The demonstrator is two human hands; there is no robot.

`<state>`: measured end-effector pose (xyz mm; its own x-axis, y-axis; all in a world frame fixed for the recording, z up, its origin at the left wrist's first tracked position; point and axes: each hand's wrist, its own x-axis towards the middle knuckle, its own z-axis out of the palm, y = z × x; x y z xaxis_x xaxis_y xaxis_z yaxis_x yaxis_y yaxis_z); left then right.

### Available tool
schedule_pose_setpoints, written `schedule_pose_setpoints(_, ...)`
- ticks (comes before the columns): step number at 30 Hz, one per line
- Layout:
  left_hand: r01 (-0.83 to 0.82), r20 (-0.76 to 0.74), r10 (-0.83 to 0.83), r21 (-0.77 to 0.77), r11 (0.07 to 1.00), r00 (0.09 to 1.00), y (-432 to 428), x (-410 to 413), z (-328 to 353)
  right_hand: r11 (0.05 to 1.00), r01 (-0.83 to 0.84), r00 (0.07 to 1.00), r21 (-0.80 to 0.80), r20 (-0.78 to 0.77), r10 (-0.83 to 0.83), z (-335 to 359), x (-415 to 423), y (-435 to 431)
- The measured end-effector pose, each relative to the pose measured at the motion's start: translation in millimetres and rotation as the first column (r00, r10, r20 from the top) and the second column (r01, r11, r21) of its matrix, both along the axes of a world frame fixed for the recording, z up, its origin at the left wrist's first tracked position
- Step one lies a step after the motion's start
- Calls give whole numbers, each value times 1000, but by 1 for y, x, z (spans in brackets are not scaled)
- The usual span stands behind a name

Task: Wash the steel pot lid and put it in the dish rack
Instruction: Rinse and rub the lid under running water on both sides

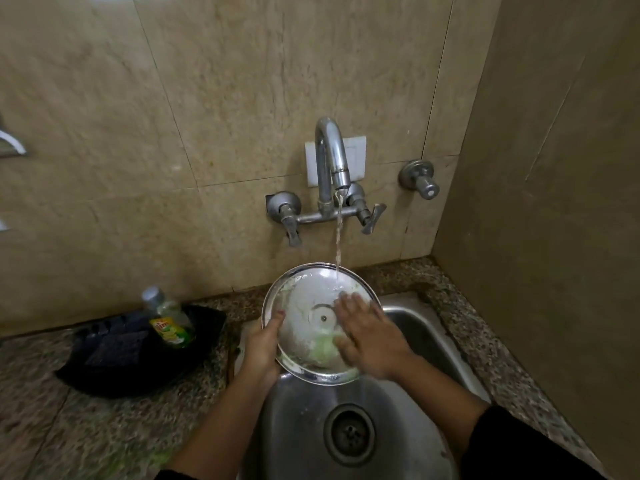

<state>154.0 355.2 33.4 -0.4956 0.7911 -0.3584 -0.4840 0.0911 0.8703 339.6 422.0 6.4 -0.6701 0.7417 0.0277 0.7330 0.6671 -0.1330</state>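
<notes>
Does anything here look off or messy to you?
Mostly normal washing. The dish soap bottle leans tilted in the black tray, and green suds cling to the steel lid.

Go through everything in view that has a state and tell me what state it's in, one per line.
Tap: running, the stream lands on the lid.
Steel pot lid: tilted over the sink, wet, greenish suds on it.
Left hand: gripping the lid's left rim.
Right hand: flat on the lid, fingers spread.
Sink: drain unplugged.
Dish soap bottle: capped, leaning in a black tray.
</notes>
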Motion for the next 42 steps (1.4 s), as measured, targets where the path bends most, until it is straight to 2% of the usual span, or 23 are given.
schedule_pose_setpoints(2,37,6,-37,-14,999,999,-3,9,-2,982,185,983,32,-4,-185,6,1,20)
schedule_pose_setpoints(3,60,16,-60,-19,998,998,-3,14,-3,977,211,977,35,-37,-210,11,-8,26)
schedule_pose_setpoints(5,93,39,-92,-16,996,995,0,23,0,995,102,990,6,-98,-101,17,-32,24)
schedule_pose_setpoints(8,61,59,-63,41,997,996,7,22,3,981,-194,976,-16,-108,191,19,-45,-2)
schedule_pose_setpoints(11,40,19,-41,61,997,999,2,9,7,952,-304,952,-43,-63,301,16,-14,-13)
schedule_pose_setpoints(13,39,-42,-37,34,999,998,-2,3,5,982,-185,982,-21,-27,185,14,7,-2)
schedule_pose_setpoints(16,88,-70,-90,-20,996,994,-3,8,0,989,137,990,46,-18,-136,16,12,26)
schedule_pose_setpoints(18,166,-35,-167,-32,986,985,-3,17,2,980,179,980,90,-100,-170,23,-9,37)
schedule_pose_setpoints(20,235,-62,-235,-3,972,970,-3,23,7,995,-34,981,95,-185,51,33,-37,37)
schedule_pose_setpoints(22,278,-136,-272,28,960,953,-2,23,9,945,-304,928,125,-187,323,42,-56,33)
schedule_pose_setpoints(23,289,-172,-278,38,957,945,-3,21,9,925,-354,910,136,-176,374,43,-59,36)
schedule_pose_setpoints(24,293,-194,-280,40,955,940,-4,19,9,935,-326,918,141,-188,349,44,-57,42)
schedule_pose_setpoints(26,284,-185,-275,21,959,943,-10,15,10,995,-71,967,65,-239,85,46,-47,58)
schedule_pose_setpoints(28,273,-165,-268,8,962,949,-15,10,9,982,126,941,-144,-296,-164,49,-33,68)
schedule_pose_setpoints(29,274,-164,-269,8,962,949,-16,8,9,969,108,934,-220,-312,-175,54,-33,67)
schedule_pose_setpoints(30,279,-165,-273,13,960,948,-15,6,10,973,37,943,-228,-314,-110,60,-36,63)
schedule_pose_setpoints(33,306,-209,-295,18,952,932,-11,3,14,953,-276,941,-128,-237,241,78,-60,42)
schedule_pose_setpoints(34,311,-222,-299,18,950,928,-10,4,15,934,-327,926,-145,-246,286,81,-64,39)
schedule_pose_setpoints(35,312,-232,-299,18,950,925,-10,4,17,925,-317,924,-211,-287,252,81,-63,41)
schedule_pose_setpoints(37,280,-220,-268,27,960,938,-12,3,16,880,-191,897,-435,-442,-24,79,-48,48)
schedule_pose_setpoints(39,206,-184,-195,43,978,963,-15,0,12,809,-34,769,-587,-532,-354,71,-26,59)
schedule_pose_setpoints(40,172,-169,-161,53,984,972,-16,-1,11,803,54,721,-593,-533,-442,68,-20,62)
schedule_pose_setpoints(42,158,-169,-145,68,985,975,-16,1,14,859,204,769,-469,-466,-438,62,-23,63)
